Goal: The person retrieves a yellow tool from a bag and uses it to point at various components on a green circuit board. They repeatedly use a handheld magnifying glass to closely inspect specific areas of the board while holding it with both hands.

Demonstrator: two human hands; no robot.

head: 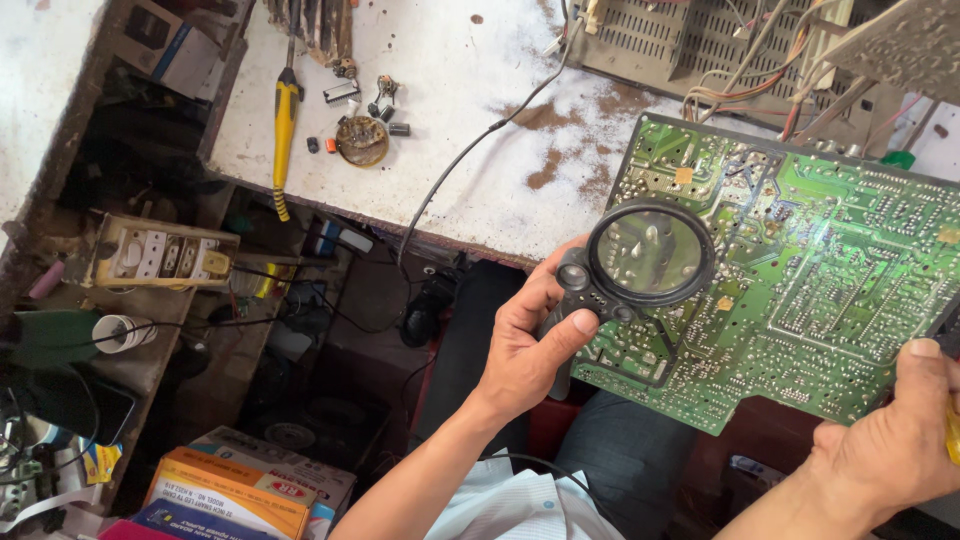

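**Magnifier over circuit board, both hands engaged**

Left hand is closed around the black handle of a round magnifying glass, thumb pressed along the handle just under the lens ring. The lens sits over the left part of a large green circuit board, solder side up; blurred solder points show through the glass. A bright patch of light falls on the board to the right of the lens.

Right hand grips the board's lower right edge, thumb on top of the green surface, fingers hidden beneath. A sliver of something yellow shows at the hand's right side, at the frame edge; cannot tell what it is.

The board is held tilted above the person's lap, its upper edge reaching over the near edge of a white, rust-stained workbench.

On the bench: a yellow-handled screwdriver lying lengthwise, a small round tin with loose small parts around it, and a black wire trailing off the front edge. A vented grey chassis with coloured wires sits behind the board. Cardboard boxes lie on the floor, lower left.
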